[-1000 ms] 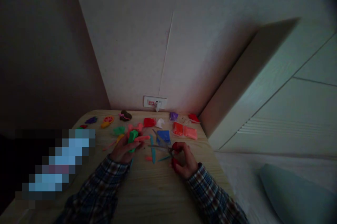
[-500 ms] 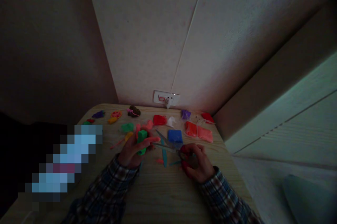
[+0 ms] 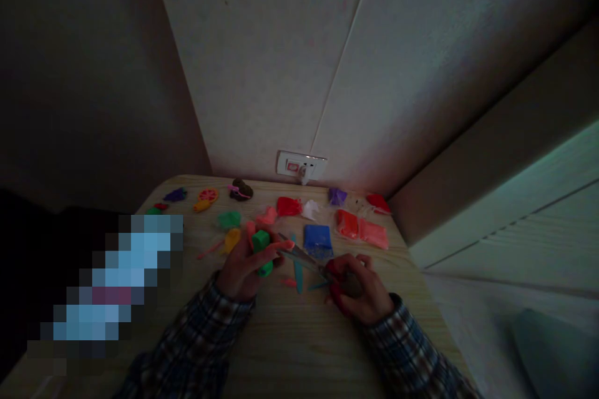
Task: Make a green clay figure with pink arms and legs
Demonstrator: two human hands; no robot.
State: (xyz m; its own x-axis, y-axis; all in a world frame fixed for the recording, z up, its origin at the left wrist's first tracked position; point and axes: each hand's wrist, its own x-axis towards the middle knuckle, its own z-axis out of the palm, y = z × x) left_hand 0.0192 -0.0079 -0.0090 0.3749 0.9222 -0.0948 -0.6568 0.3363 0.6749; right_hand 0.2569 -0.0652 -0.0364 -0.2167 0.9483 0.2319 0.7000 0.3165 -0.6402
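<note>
My left hand (image 3: 241,268) is closed around a bright green lump of modelling clay (image 3: 262,256), held above the table. A pinkish tip sticks out from this hand toward the right; whether it is clay or a fingertip, I cannot tell. In my right hand (image 3: 367,290) are scissors (image 3: 306,260) with red handles, my fingers through the loops. Their blades point left and their tips reach the pinkish tip. Beneath the blades lies a flat teal clay tool (image 3: 298,274), with a small pink piece (image 3: 289,282) beside it.
Behind my hands, a blue packet (image 3: 318,238), a red packet (image 3: 289,205), orange and pink packets (image 3: 373,232) and a purple piece (image 3: 337,196) lie on the wooden table (image 3: 290,349). Small shaped pieces, one brown (image 3: 242,190), sit back left. A wall socket (image 3: 302,165) holds a plug.
The scissor blades have come closer together around the pinkish tip. Both hands appear slightly further right in the view, as does the whole scene. The green clay remains in my left hand.
</note>
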